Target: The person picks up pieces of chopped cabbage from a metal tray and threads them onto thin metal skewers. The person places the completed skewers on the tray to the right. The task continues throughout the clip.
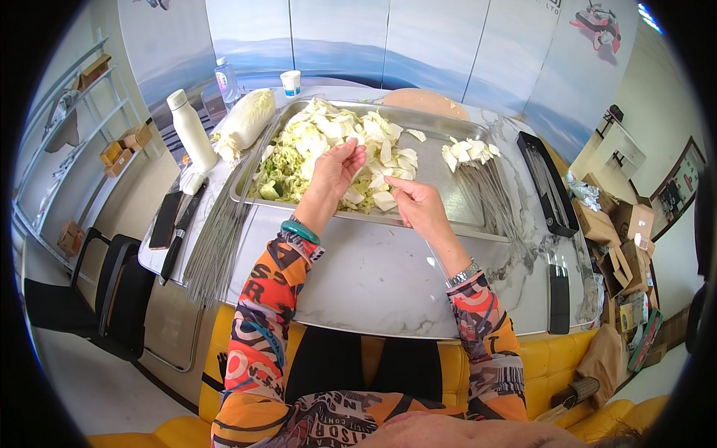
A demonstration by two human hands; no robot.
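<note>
A wide metal tray (442,196) holds a heap of cut napa cabbage (330,129), pale stem pieces mixed with green leaf. Over this heap, my left hand (339,165) pinches what looks like a pale cabbage piece (354,137) between thumb and fingertips. My right hand (421,206), lower and to the right at the tray's near edge, grips a thin metal skewer (438,259) whose shaft runs back toward my wrist. At the tray's right side lies a bundle of skewers (487,193), with cabbage pieces (469,151) threaded on their far ends.
Loose skewers (215,257) lie left of the tray, beside a knife (182,235) and phone (166,221). A white bottle (192,131) and whole napa cabbage (246,123) stand behind. Rightward are a black box of skewers (546,185) and a dark flat object (558,299).
</note>
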